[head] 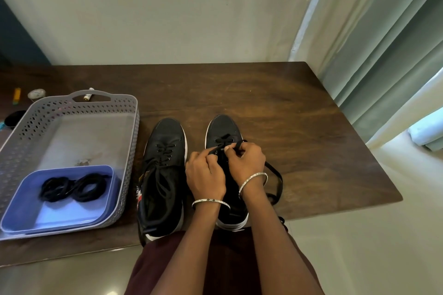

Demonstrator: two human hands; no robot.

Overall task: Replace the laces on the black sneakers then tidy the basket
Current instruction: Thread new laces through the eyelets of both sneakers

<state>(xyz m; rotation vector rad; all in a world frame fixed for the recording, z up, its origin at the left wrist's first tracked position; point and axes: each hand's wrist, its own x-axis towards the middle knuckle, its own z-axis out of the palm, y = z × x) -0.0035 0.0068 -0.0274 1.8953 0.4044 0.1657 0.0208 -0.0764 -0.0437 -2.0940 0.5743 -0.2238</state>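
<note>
Grey perforated basket (130,151) at table's (287,115) left; inside, near end, blue tray (72,213) holding coiled black laces (72,187). Left sneaker (165,175) just beside basket, laced, toe away from me. My left hand (205,175), fingers curled, pinches the flat black lace (279,182) over the right sneaker (223,129). My right hand (248,163) pinches the same lace by the eyelets; its slack loops off to the right.
</note>
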